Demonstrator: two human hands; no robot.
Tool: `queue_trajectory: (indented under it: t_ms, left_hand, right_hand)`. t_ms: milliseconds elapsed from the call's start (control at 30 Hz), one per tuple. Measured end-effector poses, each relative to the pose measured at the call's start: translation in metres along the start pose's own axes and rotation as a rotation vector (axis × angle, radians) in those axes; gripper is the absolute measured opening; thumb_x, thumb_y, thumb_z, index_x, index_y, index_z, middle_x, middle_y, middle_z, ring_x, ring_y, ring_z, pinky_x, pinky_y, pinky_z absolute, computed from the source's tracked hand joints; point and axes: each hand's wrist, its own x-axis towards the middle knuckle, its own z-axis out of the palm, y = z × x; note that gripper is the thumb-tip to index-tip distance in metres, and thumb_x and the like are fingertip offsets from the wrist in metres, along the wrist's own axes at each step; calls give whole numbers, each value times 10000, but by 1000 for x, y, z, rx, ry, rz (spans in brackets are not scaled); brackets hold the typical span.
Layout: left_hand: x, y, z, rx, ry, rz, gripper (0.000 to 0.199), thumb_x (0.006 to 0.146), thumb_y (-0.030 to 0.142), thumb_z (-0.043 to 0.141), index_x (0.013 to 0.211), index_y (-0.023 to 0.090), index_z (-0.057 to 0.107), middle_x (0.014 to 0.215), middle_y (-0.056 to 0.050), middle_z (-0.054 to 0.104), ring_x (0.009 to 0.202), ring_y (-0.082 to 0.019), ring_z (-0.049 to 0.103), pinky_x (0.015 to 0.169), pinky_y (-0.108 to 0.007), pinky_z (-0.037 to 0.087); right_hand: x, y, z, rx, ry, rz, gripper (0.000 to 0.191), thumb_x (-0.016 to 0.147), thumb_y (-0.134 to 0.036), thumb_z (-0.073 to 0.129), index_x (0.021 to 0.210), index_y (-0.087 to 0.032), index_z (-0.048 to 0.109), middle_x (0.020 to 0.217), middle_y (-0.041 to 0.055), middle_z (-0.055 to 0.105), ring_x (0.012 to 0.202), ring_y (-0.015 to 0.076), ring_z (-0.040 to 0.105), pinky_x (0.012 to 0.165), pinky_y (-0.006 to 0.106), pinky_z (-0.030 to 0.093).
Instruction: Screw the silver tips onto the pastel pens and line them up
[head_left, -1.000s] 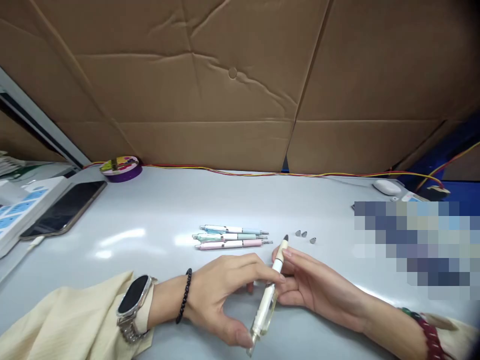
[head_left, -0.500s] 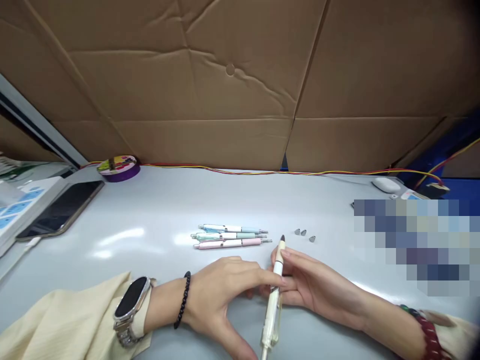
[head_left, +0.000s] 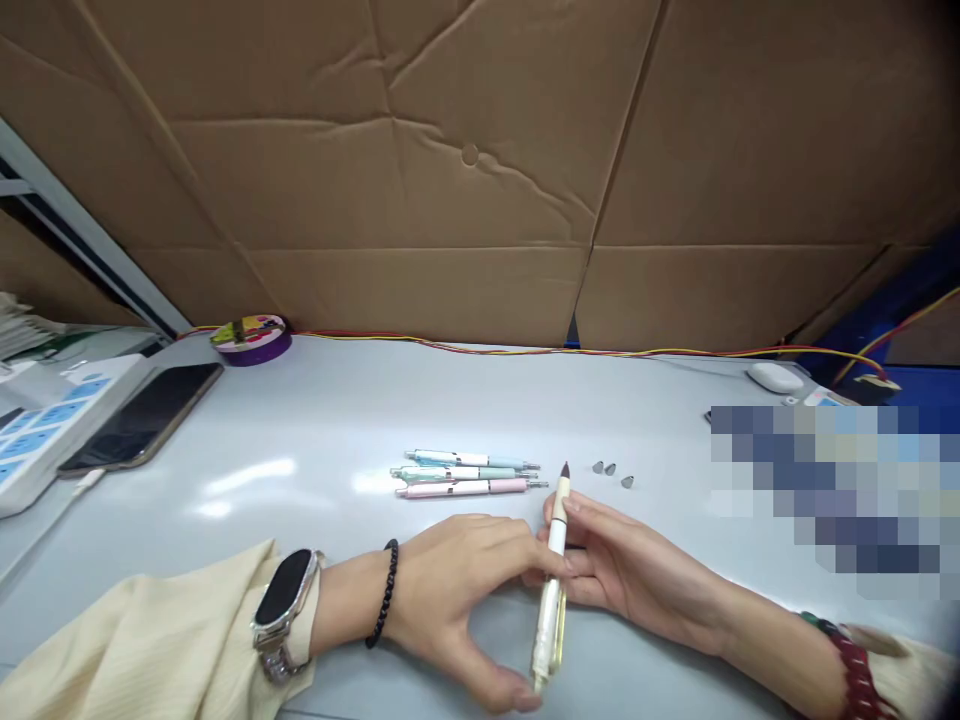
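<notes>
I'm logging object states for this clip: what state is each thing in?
Cream pen: held in the right hand, dark tip pointing forward.
Left hand: spread, at the cream pen.
Blue pen: lying flat, metal end bare.
Green pen: lying flat, metal end bare.
Pink pen: lying flat, metal end bare.
Metal cones: loose on the table.
Phone: screen dark, cable plugged in.
Watch: worn, dark.
Purple disc: lying flat.

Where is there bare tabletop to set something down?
Bare: between the phone and the three pens, and behind those pens up to the cables. Crowded: the left edge around the power strip, and the front, where left hand and right hand meet at the cream pen. The pixelated patch cannot be judged.
</notes>
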Motion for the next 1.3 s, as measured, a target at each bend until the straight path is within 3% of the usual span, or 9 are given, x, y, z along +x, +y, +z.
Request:
queue_trajectory:
  t_ms: [200, 400, 567, 633, 700, 900, 1033, 1200, 1300]
  left_hand:
    - [-2, -5, 3, 41, -63, -4, 652, 660, 462, 627, 1219, 201, 413, 825, -12, 544, 686, -189, 532, 691, -289, 435]
    - [-1, -6, 3, 49, -44, 28, 577, 797, 605, 514, 1211, 214, 422, 864, -37, 564, 703, -192, 534, 679, -287, 417]
    - [-7, 1, 2, 27, 182, 60, 623, 835, 575, 510, 1313, 238, 298, 860, -26, 506, 705, -173, 493, 658, -275, 415]
    - [-11, 5, 1, -53, 317, 41, 517, 868, 520, 473, 1266, 226, 324, 842, -20, 465, 714, -166, 476, 680, -285, 422]
    - [-15, 9, 0, -173, 362, -16, 390, 897, 495, 420, 1160, 209, 385, 810, -13, 442, 720, -165, 469, 734, -318, 427]
    - [-17, 15, 0, -479, 252, -111, 346, 895, 516, 408, 985, 184, 451, 742, 3, 456, 641, -141, 462, 812, -388, 423]
    - [-14, 15, 0, -473, 249, -82, 339, 871, 496, 427, 992, 183, 474, 749, -8, 476, 657, -154, 491, 808, -389, 437]
    - [-13, 14, -1, -422, 219, -64, 316, 859, 468, 415, 968, 179, 479, 737, -4, 476, 654, -154, 505, 920, -444, 403]
    - [-13, 13, -1, -388, 219, -52, 283, 845, 433, 417, 972, 187, 475, 734, -1, 470, 641, -155, 506, 872, -428, 442]
  right_hand:
    - [-1, 0, 2, 12, 9, -16, 166, 949, -317, 465, 922, -202, 582, 884, 23, 678, 835, 165, 700, 847, 320, 492]
    - [0, 3, 0, 17, 9, -51, 167, 943, -306, 481, 896, -198, 600, 861, 1, 655, 778, 140, 681, 790, 296, 509]
    - [-3, 5, -4, 11, 81, -279, 205, 925, -378, 499, 849, -217, 601, 768, 3, 650, 854, 171, 651, 826, 306, 481]
    - [-3, 5, -5, -16, 117, -347, 231, 904, -427, 515, 831, -224, 598, 770, 18, 655, 998, 215, 611, 917, 345, 433]
    - [-3, 5, -5, -69, 114, -376, 263, 902, -451, 505, 807, -225, 602, 811, 31, 655, 1130, 245, 542, 1001, 377, 364]
    - [-5, 5, -3, -208, 54, -386, 293, 915, -460, 469, 814, -234, 627, 925, 34, 626, 1228, 253, 458, 1083, 404, 255]
    - [-8, 5, 0, -251, 42, -355, 299, 907, -471, 472, 809, -234, 626, 950, 48, 618, 1234, 260, 444, 1080, 400, 254]
    - [-9, 5, 4, -258, 10, -352, 276, 893, -474, 494, 821, -241, 622, 988, 53, 620, 1237, 260, 436, 1073, 406, 264]
    - [-9, 4, 6, -266, 1, -358, 259, 903, -452, 491, 837, -241, 625, 995, 47, 616, 1247, 253, 427, 1077, 408, 258]
